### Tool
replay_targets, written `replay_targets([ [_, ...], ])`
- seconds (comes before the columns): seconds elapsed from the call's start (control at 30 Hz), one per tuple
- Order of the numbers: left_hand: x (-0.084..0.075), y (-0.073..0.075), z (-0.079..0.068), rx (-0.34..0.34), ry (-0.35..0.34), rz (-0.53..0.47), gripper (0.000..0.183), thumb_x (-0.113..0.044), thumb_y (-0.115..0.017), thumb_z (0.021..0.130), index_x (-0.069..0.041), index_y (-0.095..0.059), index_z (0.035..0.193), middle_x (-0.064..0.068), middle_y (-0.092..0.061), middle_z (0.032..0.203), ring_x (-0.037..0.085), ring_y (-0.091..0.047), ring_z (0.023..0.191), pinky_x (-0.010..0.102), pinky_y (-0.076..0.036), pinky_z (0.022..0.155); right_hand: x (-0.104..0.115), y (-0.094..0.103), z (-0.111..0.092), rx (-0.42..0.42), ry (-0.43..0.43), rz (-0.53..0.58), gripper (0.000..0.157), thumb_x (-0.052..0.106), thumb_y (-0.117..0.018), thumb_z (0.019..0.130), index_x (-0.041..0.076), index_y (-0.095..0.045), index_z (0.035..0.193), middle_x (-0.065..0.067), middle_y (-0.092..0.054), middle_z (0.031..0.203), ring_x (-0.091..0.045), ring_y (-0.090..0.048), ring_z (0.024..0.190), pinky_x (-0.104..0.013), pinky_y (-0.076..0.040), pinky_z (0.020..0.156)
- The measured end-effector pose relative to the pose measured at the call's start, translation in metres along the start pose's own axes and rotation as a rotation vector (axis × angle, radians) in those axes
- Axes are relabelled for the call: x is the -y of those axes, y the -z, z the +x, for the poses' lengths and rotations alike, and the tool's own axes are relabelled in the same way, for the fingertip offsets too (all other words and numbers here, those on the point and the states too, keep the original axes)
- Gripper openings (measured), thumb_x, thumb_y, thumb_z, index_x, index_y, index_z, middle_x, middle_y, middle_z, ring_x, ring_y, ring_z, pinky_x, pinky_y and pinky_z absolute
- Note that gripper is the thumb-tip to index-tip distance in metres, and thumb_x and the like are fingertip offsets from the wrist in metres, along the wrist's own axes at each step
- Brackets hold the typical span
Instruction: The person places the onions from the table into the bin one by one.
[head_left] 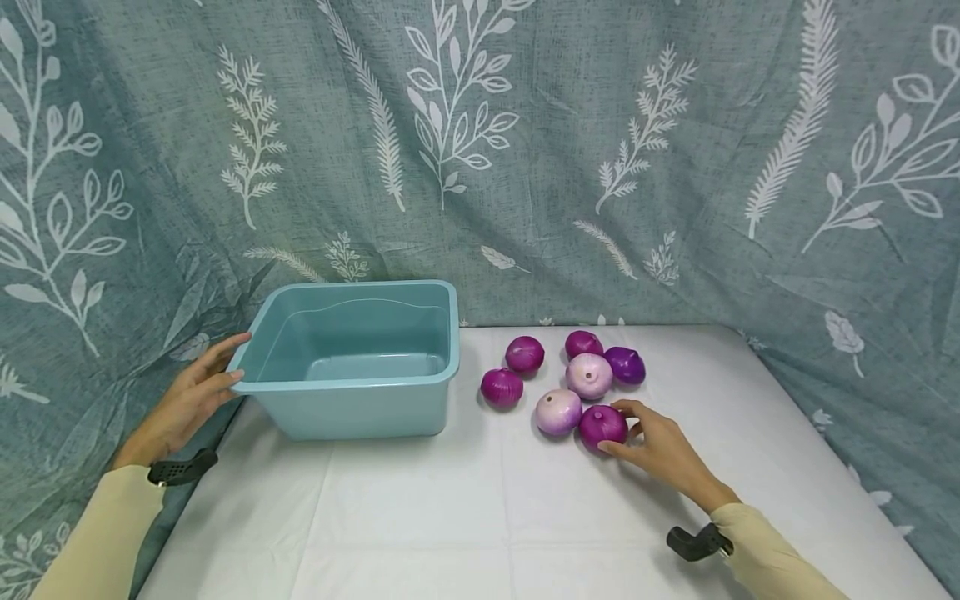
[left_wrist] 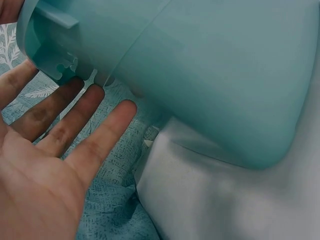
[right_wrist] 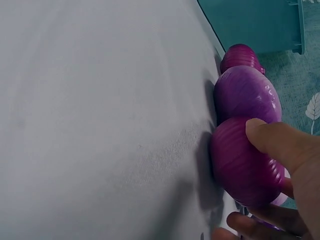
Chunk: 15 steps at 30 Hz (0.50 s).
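Note:
On the right of the white table, my right hand (head_left: 660, 446) holds a purple-red onion (head_left: 602, 427) between thumb and fingers. In the right wrist view the thumb presses on the onion's side (right_wrist: 245, 162), with the other fingers partly hidden behind it. A pale purple-white onion (head_left: 558, 412) sits right beside it, to the left. At the left, my left hand (head_left: 187, 408) is against the left end of a teal plastic bin (head_left: 367, 412). Its fingers are spread and fairly straight under the rim in the left wrist view, fingertips right at the bin (left_wrist: 210, 75).
Behind the held onion lie another pale onion (head_left: 588, 377), a dark purple onion (head_left: 625, 365) and several red onions (head_left: 502, 388). The bin stands left of them, near the table's back edge. A leaf-patterned teal curtain (head_left: 540, 167) hangs behind the white tablecloth (head_left: 420, 517).

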<state>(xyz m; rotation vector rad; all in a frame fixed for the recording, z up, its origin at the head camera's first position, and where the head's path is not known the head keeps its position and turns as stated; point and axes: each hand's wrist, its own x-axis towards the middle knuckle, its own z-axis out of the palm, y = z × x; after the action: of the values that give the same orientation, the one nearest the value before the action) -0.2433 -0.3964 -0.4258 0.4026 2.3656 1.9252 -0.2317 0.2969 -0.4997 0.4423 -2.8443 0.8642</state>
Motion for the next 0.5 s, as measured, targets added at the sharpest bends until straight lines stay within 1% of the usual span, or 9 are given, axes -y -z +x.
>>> replay_targets([
  [0.13, -0.001, 0.000, 0.001, -0.003, 0.004, -0.004, 0.061, -0.013, -0.048, 0.111, -0.023, -0.023, 0.166, 0.014, -0.006, 0.171, 0.026, -0.019, 0.150, 0.016, -0.048, 0.095, -0.002, 0.001, -0.001, -0.004, -0.012, 0.002, 0.074, 0.038, -0.088, 0.084, 0.001, -0.057, 0.140, -0.017, -0.067, 0.128, -0.022, -0.068, 0.093, -0.038, -0.056, 0.077],
  [0.27, 0.000, 0.001, 0.000, 0.006, 0.003, -0.015, 0.062, -0.013, -0.048, 0.111, -0.022, -0.023, 0.166, 0.012, -0.003, 0.172, 0.029, -0.012, 0.153, 0.015, -0.048, 0.095, -0.002, 0.005, -0.003, -0.019, -0.009, -0.003, 0.074, 0.037, -0.089, 0.082, 0.000, -0.059, 0.139, -0.017, -0.069, 0.121, -0.023, -0.069, 0.093, -0.035, -0.057, 0.075],
  [0.37, 0.001, 0.001, 0.000, 0.010, 0.003, -0.021, 0.062, -0.012, -0.048, 0.111, -0.022, -0.022, 0.166, 0.010, -0.001, 0.172, 0.032, -0.008, 0.155, 0.015, -0.047, 0.096, -0.002, 0.008, -0.004, -0.031, -0.005, 0.013, 0.074, 0.039, -0.090, 0.081, 0.000, -0.060, 0.137, -0.016, -0.069, 0.118, -0.024, -0.070, 0.092, -0.035, -0.059, 0.073],
  [0.5, 0.003, 0.002, 0.001, 0.013, 0.009, -0.020, 0.062, -0.012, -0.048, 0.111, -0.023, -0.023, 0.166, 0.010, -0.001, 0.172, 0.033, -0.005, 0.156, 0.015, -0.048, 0.095, -0.001, 0.013, -0.005, -0.045, -0.011, 0.050, 0.073, 0.041, -0.089, 0.082, 0.001, -0.061, 0.136, -0.017, -0.069, 0.119, -0.025, -0.071, 0.092, -0.037, -0.061, 0.073],
])
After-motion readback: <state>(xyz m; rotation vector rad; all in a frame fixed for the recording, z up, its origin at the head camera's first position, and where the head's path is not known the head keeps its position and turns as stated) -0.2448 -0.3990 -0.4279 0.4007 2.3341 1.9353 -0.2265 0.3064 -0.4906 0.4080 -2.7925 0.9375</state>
